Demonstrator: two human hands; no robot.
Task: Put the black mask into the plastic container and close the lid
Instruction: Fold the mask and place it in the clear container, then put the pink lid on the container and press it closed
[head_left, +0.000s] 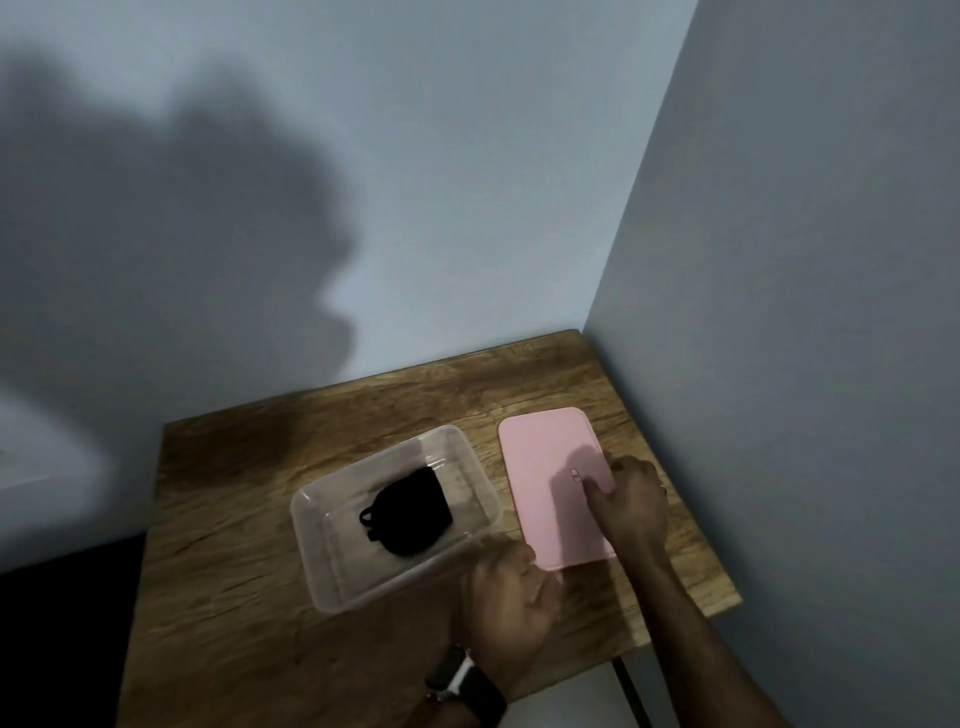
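Observation:
The black mask (410, 512) lies folded inside the clear plastic container (332, 582), which stands uncovered on the wooden table. To its right the pink lid (550, 467) lies flat on the table. My right hand (631, 501) rests on the lid's right edge, thumb on top and fingers curled around the rim. My left hand (511, 603), blurred and wearing a wrist watch, hovers between the container's near right corner and the lid's near end, fingers spread and holding nothing.
The small wooden table (234, 639) sits in a corner, with a wall (467, 208) behind it and another wall (805, 364) close on the right. The table's right edge runs just past the lid. A dark cable (631, 691) hangs below the table.

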